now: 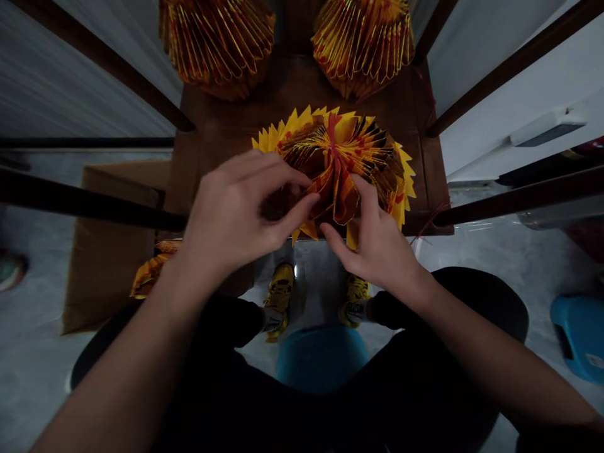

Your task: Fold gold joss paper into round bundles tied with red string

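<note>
While seated above a grey floor point(495, 248), faces a dark wooden surface point(292, 85) framed by slanting posts point(507, 72). Has a cardboard box point(104, 264) on the floor at the left. Handles a gold-and-red fanned paper piece point(365, 151) with a jagged yellow rim, spread along the near edge of the surface, in front of two pleated paper pieces point(221, 41) set apart, side by side. Pinches a central fold between thumb and fingers of the left hand point(243, 201). Touches the pleats across from there with the index finger of the right hand point(380, 236), with an open gap down to its thumb. Shows a red tie point(333, 133) cinched across the middle, just above.
</note>
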{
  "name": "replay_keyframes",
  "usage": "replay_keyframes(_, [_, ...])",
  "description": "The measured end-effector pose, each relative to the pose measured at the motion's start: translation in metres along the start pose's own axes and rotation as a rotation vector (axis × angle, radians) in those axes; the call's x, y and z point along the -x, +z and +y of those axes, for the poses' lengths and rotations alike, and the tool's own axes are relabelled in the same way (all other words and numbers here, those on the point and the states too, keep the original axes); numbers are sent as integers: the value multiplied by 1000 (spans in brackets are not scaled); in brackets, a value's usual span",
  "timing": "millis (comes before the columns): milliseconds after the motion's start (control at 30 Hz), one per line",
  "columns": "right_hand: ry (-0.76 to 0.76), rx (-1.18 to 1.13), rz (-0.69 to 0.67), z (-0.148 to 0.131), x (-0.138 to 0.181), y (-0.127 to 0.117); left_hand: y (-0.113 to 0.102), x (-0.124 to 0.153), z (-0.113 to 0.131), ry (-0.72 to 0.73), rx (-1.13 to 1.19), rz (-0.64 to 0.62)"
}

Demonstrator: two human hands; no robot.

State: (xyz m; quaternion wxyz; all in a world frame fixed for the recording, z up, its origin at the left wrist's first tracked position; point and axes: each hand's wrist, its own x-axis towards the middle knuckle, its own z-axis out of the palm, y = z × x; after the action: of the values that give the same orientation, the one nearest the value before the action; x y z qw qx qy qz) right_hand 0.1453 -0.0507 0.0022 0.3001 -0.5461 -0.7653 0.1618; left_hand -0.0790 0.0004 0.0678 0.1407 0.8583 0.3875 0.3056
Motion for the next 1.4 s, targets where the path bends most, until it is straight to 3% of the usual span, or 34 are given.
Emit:
replay_keyframes(267, [57, 51, -7, -1, -4, -7, 5, -5, 6, -231, -5, 54])
replay_keyframes(467, [58, 94, 4, -1, -7, -5, 5, -12, 4, -541, 290, -6])
replay_keyframes(533, [56, 97, 7, -2, -7, -5, 7, -15, 3, -584, 329, -21])
replay_keyframes(833, [56, 102, 3, -4, -8, -6, 17, -22, -1, -361, 67, 14])
replay_keyframes(1200, [34, 88, -9, -8, -8, 0, 26, -30, -1, -371, 59, 0])
replay_keyframes(1400, [33, 107, -16, -9, -7, 2, 34, -32, -1, -369, 102, 55])
